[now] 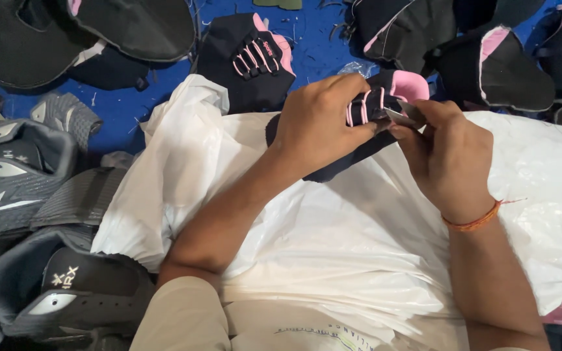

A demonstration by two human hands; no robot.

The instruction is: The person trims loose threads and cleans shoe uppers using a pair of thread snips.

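Note:
My left hand [320, 120] grips a black shoe upper with pink lining and pink lace loops [375, 104], holding it above a white plastic sheet [333, 247] spread over my lap. Beside it, my right hand [447, 159] pinches a small metal blade or trimming tool [399, 117] against the upper's laced edge. An orange thread band circles the right wrist. Much of the upper is hidden under my left hand.
More black and pink shoe uppers [248, 58] lie on the blue surface [131, 104] ahead, and others [495, 68] at the right. Grey and black shoe uppers [14, 169] are piled at the left, with another [73, 292] at lower left.

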